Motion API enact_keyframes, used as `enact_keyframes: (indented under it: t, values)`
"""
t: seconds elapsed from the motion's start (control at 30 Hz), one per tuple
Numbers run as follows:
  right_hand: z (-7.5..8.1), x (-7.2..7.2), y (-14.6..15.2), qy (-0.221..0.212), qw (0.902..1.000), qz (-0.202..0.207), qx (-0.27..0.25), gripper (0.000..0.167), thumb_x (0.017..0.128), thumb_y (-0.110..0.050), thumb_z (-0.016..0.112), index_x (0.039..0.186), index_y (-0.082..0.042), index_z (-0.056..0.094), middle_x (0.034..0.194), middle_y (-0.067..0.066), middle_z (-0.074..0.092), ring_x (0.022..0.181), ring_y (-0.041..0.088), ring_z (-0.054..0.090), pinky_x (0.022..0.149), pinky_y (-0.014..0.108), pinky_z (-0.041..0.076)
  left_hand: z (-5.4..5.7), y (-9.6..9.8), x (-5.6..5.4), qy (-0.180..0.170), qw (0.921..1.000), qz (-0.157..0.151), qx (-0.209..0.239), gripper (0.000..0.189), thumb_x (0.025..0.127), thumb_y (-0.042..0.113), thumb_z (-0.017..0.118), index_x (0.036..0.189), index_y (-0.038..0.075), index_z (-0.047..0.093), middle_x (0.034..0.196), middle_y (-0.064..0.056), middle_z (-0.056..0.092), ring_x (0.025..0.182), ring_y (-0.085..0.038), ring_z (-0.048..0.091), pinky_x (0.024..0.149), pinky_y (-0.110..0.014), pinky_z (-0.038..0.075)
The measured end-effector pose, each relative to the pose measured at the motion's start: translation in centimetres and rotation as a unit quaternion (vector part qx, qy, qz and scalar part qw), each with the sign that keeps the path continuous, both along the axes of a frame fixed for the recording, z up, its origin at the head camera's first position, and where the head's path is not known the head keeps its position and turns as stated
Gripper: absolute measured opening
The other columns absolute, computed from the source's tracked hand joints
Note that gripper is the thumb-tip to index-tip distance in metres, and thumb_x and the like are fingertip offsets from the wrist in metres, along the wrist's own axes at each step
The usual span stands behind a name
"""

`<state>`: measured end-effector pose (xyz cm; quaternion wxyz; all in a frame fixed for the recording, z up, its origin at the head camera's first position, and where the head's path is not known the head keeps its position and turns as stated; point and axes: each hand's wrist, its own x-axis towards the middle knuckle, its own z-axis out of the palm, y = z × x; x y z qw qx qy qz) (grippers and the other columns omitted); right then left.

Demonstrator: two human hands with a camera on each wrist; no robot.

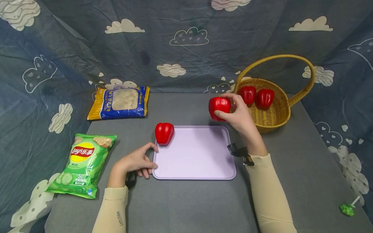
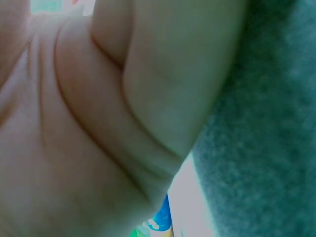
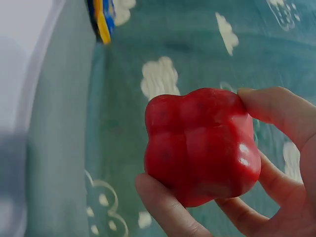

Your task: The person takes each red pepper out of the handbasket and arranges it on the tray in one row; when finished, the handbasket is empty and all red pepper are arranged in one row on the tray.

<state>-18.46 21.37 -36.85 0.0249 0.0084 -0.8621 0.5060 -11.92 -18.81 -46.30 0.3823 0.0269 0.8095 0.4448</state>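
My right hand [image 1: 239,116] grips a red bell pepper [image 1: 219,108] between thumb and fingers, above the table near the far right corner of the lilac tray [image 1: 198,155]. The right wrist view shows the lobed bottom of this bell pepper [image 3: 200,148]. A second red bell pepper [image 1: 164,133] stands in the tray's far left corner. At the tray's left edge, my left hand [image 1: 137,160] touches the rim with its thumb and index finger spread apart. The left wrist view is mostly filled by the palm [image 2: 74,143], with the fingertips out of sight.
A wicker basket [image 1: 266,124] with a tall handle holds two red bell peppers [image 1: 264,98] at the back right. A blue-and-yellow pasta bag [image 1: 123,101] lies at the back left, and a green chip bag [image 1: 83,165] nearer. A green lollipop [image 1: 347,209] lies at the right edge.
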Motion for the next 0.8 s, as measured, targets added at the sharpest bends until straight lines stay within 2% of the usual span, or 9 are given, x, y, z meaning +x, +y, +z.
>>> enact_keyframes:
  t: [0.27, 0.5, 0.8]
  values:
    - [-2.0, -0.3, -3.4, -0.011, 0.9982, 0.057, 0.016, 0.059, 0.088, -0.022, 0.083, 0.142, -0.017, 0.059, 0.149, 0.011, 0.051, 0.127, 0.036, 0.055, 0.1, 0.058, 0.056, -0.1, -0.1, 0.0, 0.005, 0.9999, -0.008, 0.01, 0.059, 0.093, 0.021, 0.082, 0.139, 0.023, 0.044, 0.077, -0.01, 0.076, 0.057, -0.019, 0.073, 0.051, -0.026, 0.055]
    - [-3.4, -0.1, -5.8, -0.03, 0.9965, 0.078, 0.006, 0.058, 0.087, -0.02, 0.085, 0.139, -0.018, 0.061, 0.148, 0.009, 0.052, 0.127, 0.036, 0.055, 0.1, 0.058, 0.057, 0.0, -0.1, 0.1, 0.012, 0.9997, -0.014, 0.016, 0.061, 0.094, 0.022, 0.082, 0.14, 0.022, 0.043, 0.076, -0.009, 0.075, 0.056, -0.019, 0.073, 0.051, -0.027, 0.055]
    - [-5.1, 0.5, -8.3, -0.047, 0.9928, 0.108, 0.019, 0.058, 0.087, -0.022, 0.083, 0.14, -0.018, 0.061, 0.149, 0.01, 0.053, 0.129, 0.037, 0.057, 0.104, 0.057, 0.055, 0.2, 0.0, 0.2, 0.017, 0.9996, -0.013, 0.018, 0.062, 0.093, 0.021, 0.082, 0.141, 0.021, 0.043, 0.075, -0.009, 0.075, 0.056, -0.018, 0.072, 0.05, -0.027, 0.054]
